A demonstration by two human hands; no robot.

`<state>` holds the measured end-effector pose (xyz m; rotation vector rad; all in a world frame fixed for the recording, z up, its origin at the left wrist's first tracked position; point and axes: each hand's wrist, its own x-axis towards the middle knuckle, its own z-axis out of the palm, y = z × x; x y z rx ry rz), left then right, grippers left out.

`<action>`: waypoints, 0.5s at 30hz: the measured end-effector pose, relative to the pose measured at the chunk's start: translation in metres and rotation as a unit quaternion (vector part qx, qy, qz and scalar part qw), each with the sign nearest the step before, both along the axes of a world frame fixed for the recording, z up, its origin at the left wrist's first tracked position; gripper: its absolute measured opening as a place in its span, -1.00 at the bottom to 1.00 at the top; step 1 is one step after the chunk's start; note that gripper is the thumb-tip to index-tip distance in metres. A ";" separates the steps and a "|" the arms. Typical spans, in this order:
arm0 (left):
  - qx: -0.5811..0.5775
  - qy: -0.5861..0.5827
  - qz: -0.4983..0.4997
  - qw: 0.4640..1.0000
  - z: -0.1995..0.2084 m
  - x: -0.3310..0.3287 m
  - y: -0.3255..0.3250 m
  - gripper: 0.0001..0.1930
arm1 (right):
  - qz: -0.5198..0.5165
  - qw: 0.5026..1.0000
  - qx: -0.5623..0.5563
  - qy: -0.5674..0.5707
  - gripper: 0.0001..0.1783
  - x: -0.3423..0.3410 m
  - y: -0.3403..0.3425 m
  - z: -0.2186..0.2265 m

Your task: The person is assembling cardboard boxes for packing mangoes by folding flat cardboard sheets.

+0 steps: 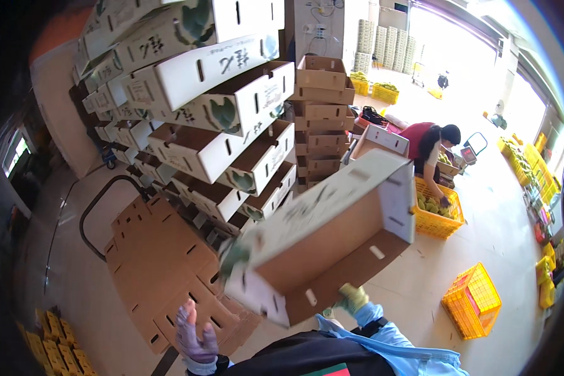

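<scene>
A white-outside, brown-inside cardboard box [323,250] hangs tilted in front of me, its open side toward me. My right hand [355,298], in a yellow-green glove, is closed at the box's lower edge; its fingertips are partly hidden. Apart from the box, my left hand [197,335] is raised in a greyish-purple glove with bare fingertips, fingers spread and holding nothing. Nearest to it lie flat brown cardboard blanks [163,263] with slots, piled beside a black curved handle [84,219].
Tall stacks of white cardboard boxes [200,113] rise ahead on the left, with brown boxes [323,119] behind. At right, a person [423,150] bends over a yellow crate [435,222] of fruit. Another yellow crate [473,301] stands on the floor nearer me.
</scene>
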<state>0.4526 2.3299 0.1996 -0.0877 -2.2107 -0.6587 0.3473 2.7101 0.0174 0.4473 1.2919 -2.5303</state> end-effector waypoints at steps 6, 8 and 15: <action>0.021 -0.070 -0.038 0.997 -0.048 -0.066 0.057 -0.83 | -0.214 0.975 -0.038 0.044 -0.81 -0.155 0.104 0.104; 0.013 -0.167 -0.126 0.978 -0.078 -0.086 0.086 -0.82 | -0.267 0.961 -0.064 0.040 -0.83 -0.223 0.137 0.120; 0.024 -0.287 -0.118 0.950 -0.088 -0.131 0.168 -0.82 | -0.326 0.940 -0.085 0.062 -0.79 -0.430 0.218 0.138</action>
